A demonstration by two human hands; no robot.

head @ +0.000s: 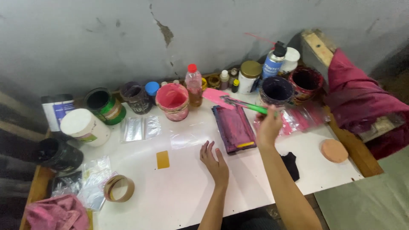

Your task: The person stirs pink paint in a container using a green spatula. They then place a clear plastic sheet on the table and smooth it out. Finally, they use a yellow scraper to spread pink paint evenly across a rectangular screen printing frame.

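Observation:
My right hand (268, 126) grips the green handle of a spatula (243, 104) whose blade reaches left over a pink smear on the white table (179, 196). Just below the spatula lies a dark rectangular block (234, 127) coated in magenta ink. My left hand (214, 164) rests flat on the table, fingers spread, holding nothing, just left of the block's near end. A dark ink pot (277, 90) stands right behind my right hand.
Ink pots, jars, small bottles and a spray can (272, 61) line the back wall. A pink tub (172, 101), a white tub (84, 126), a tape roll (119, 188), a yellow card (162, 159), plastic bags, a round orange pad (334, 150) and a magenta cloth (362, 100) surround the work spot.

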